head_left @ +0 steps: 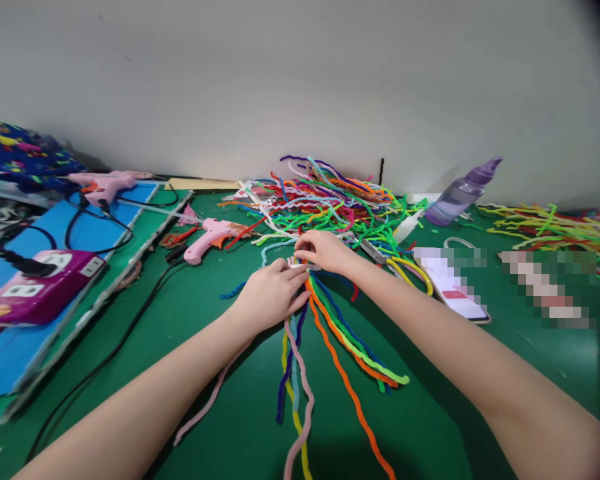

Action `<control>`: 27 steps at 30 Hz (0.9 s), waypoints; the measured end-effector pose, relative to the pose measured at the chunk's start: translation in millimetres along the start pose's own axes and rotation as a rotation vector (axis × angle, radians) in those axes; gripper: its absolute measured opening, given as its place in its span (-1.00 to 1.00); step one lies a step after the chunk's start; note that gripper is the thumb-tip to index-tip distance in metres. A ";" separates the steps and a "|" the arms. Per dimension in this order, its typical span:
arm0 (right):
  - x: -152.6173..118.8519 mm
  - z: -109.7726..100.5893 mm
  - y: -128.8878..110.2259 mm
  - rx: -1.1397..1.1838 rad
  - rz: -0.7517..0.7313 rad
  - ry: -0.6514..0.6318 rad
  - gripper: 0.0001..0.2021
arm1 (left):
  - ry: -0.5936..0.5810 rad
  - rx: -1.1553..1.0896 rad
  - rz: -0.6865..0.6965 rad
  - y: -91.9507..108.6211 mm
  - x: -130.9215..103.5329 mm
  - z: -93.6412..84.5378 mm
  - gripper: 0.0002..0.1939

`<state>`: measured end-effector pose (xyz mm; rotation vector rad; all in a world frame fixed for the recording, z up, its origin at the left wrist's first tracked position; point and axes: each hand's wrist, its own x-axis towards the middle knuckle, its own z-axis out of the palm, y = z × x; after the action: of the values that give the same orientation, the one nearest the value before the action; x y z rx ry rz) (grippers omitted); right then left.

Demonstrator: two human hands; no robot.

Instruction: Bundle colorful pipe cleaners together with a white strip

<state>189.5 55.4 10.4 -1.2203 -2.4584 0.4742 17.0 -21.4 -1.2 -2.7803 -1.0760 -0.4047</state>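
Several colourful pipe cleaners, an orange one (347,383) and a pink one (307,393) among them, fan out toward me from a gathered point at the middle of the green table. My left hand (275,293) is closed on the gathered part, its fingers laid over the stems. Just beyond it, my right hand (323,252) pinches the far end of the same bunch with bent fingers. Something small and white (297,265) shows between the two hands; its kind is unclear. My fingers hide the spot where the stems meet.
Behind my hands lies a tangled heap of pipe cleaners (325,200). A pink glue gun (210,239) with a black cord lies left, near a purple power strip (45,283). A white glue bottle (407,227), purple water bottle (457,197) and phone (450,283) are at right.
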 end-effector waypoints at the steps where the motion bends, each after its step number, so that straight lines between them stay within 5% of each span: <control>1: -0.6 -1.5 0.4 0.018 0.004 0.014 -0.87 | 0.000 -0.001 0.001 -0.1 0.0 0.0 -0.65; 9: 0.0 1.0 -2.7 0.041 -0.023 -0.033 -0.87 | -0.017 0.009 -0.006 -0.2 0.4 -0.5 -0.65; 16: -22.3 -1.0 -9.1 0.187 0.016 0.294 -0.82 | 0.029 -0.045 -0.011 -3.2 -0.8 1.3 -0.65; 27: -65.3 16.8 -3.5 -0.112 -0.205 0.164 -0.68 | 0.100 -0.016 -0.136 -4.7 1.2 3.9 -0.66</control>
<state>216.3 -1.7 -13.6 -0.9898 -2.4608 0.1749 15.4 -16.3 -4.5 -2.6766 -1.2474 -0.5638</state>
